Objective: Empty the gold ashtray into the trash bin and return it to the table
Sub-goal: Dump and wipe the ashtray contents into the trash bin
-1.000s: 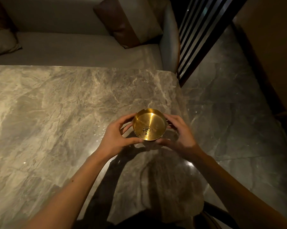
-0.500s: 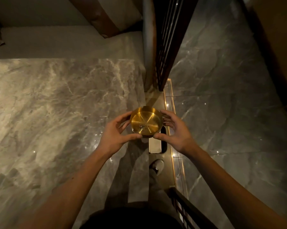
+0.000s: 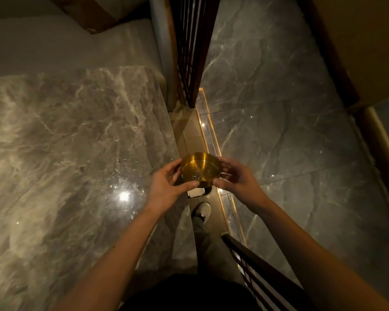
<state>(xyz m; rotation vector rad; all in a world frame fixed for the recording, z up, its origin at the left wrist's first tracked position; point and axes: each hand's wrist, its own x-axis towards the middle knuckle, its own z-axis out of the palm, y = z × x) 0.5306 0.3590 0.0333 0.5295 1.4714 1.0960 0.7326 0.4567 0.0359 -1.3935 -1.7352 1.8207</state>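
The round gold ashtray (image 3: 200, 169) is held in the air just past the right edge of the marble table (image 3: 77, 142), tilted toward me, with a little dark ash near its lower inner wall. My left hand (image 3: 166, 187) grips its left rim and my right hand (image 3: 238, 181) grips its right rim. Directly below it on the floor stands a small trash bin (image 3: 196, 192), mostly hidden by the ashtray and my hands; only its pale near rim and dark opening show.
My shoe (image 3: 202, 209) stands on the floor just behind the bin. A lit floor strip (image 3: 211, 140) runs along the aisle. A dark slatted screen (image 3: 189, 52) rises ahead, a wooden rail (image 3: 256, 265) is at lower right, and a sofa (image 3: 65, 41) lies beyond the table.
Both hands carried the ashtray from above the table's right part out past its edge, over the bin. The ashtray now tilts more toward me.
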